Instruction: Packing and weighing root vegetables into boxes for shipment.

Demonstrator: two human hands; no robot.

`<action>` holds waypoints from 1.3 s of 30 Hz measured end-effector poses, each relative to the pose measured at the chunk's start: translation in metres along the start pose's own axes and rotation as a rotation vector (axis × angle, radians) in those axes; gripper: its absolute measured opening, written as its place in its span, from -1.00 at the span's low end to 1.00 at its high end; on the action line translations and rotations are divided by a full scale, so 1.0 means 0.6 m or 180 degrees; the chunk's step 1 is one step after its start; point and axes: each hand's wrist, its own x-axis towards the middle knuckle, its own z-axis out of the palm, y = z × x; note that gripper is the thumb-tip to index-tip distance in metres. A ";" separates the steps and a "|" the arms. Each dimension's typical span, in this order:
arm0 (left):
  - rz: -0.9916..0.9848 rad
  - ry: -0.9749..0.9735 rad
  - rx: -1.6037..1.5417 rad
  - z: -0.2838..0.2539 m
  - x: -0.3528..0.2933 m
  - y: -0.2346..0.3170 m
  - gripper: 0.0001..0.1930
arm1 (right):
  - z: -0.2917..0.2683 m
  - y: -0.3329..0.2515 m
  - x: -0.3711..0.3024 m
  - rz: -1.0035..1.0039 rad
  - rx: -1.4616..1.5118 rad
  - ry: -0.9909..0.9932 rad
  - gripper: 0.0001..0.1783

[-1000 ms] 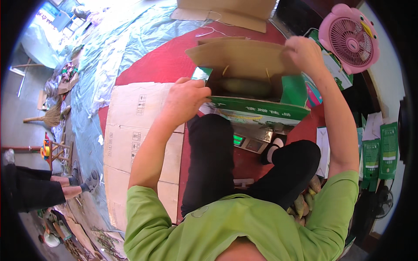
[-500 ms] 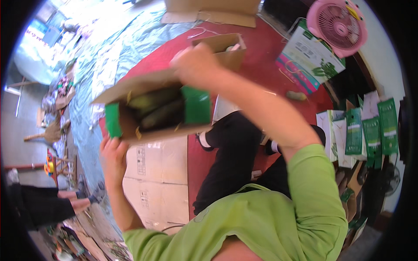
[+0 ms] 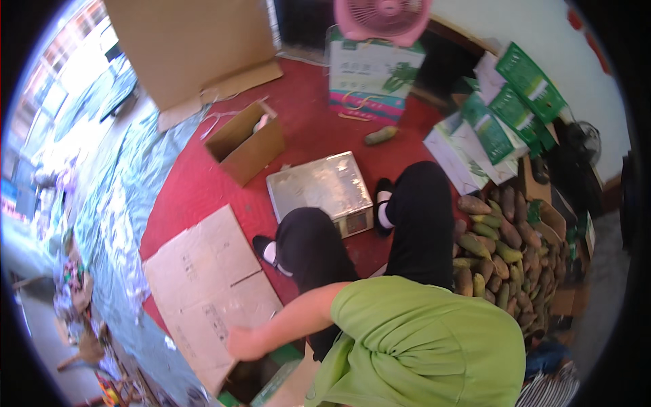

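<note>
My right hand (image 3: 244, 344), reaching across my body to the lower left, is closed at the far rim of an open cardboard box (image 3: 291, 386). Green patches show at the box's edges, and its inside is dark, so its contents cannot be made out. Beneath and beyond the box lies a flattened sheet of cardboard (image 3: 203, 271). My left hand does not show. In front of my knees a metal-topped platform scale (image 3: 322, 186) rests on the red floor covering.
A smaller open carton (image 3: 254, 152) stands beyond the scale. One long green vegetable (image 3: 381, 135) lies near a printed box (image 3: 373, 78) under a pink fan (image 3: 383, 17). At right are green-and-white cartons (image 3: 475, 142) and a heap of root vegetables (image 3: 505, 251).
The box with long vegetables, held up in both hands, has come down to the lower left. My left hand has left the view. The view has shifted, revealing the scale and the vegetable heap.
</note>
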 end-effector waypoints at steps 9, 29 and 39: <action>-0.0380 -0.0394 -0.0830 0.102 0.122 -0.114 -0.70 | -0.150 0.114 -0.074 0.0746 0.0535 -0.0113 -0.72; 0.2913 0.0591 -0.3042 -0.356 0.542 0.701 -0.89 | -0.542 0.366 -1.113 0.4169 0.0379 0.5451 -0.75; 0.2653 0.0539 -0.1115 -0.293 0.564 0.704 -0.88 | -0.605 0.242 -1.376 0.4704 0.0507 0.7378 -0.38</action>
